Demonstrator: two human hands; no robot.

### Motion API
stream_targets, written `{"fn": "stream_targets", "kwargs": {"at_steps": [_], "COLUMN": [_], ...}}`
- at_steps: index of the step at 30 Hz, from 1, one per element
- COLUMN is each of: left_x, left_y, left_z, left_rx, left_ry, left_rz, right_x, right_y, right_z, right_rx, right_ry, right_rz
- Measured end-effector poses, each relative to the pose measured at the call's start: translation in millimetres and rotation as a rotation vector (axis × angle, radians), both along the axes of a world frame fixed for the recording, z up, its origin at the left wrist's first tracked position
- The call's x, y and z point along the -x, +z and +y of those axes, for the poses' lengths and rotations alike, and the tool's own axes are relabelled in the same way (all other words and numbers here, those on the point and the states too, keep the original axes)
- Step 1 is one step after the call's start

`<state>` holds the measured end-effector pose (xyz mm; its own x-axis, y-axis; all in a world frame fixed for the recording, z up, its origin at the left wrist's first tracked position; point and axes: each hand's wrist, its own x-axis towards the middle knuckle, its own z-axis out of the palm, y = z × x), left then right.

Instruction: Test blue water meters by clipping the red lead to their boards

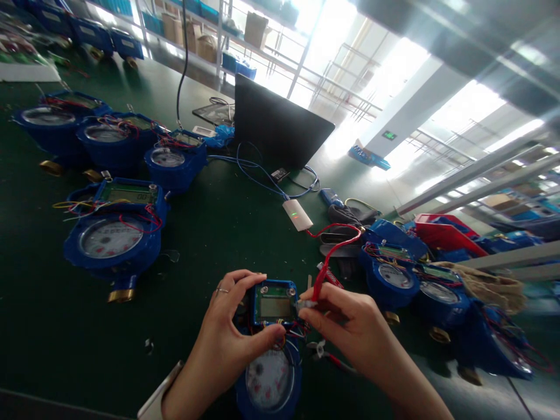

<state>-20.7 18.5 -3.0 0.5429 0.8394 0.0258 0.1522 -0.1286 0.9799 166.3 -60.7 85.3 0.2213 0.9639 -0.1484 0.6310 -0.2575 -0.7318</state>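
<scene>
A blue water meter (269, 379) with a round dial lies at the near edge of the dark green table (210, 233). My left hand (227, 332) pinches the meter's blue electronics module (275, 303), thumb under it and fingers over its left side; a ring shows on one finger. My right hand (345, 326) is closed on a small connector (306, 304) at the module's right edge. A red cable (335, 251) runs from that connector up to a white adapter box (297, 214) with a green light.
Several blue water meters (114, 233) with loose wires sit at the left, more meters (394, 274) at the right beside a red tray (446, 233) and cloth gloves (485, 286). An open laptop (280, 122) stands behind. Shelving with boxes (210, 35) lines the back.
</scene>
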Motion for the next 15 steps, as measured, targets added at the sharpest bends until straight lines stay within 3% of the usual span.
{"fn": "stream_targets", "kwargs": {"at_steps": [15], "left_x": [0.1], "left_y": [1.9], "left_z": [0.9], "left_rx": [0.017], "left_ry": [-0.019], "left_rz": [-0.009], "right_x": [0.1], "right_y": [0.5], "right_z": [-0.3], "right_rx": [0.014], "right_ry": [0.022], "right_rz": [0.003]}}
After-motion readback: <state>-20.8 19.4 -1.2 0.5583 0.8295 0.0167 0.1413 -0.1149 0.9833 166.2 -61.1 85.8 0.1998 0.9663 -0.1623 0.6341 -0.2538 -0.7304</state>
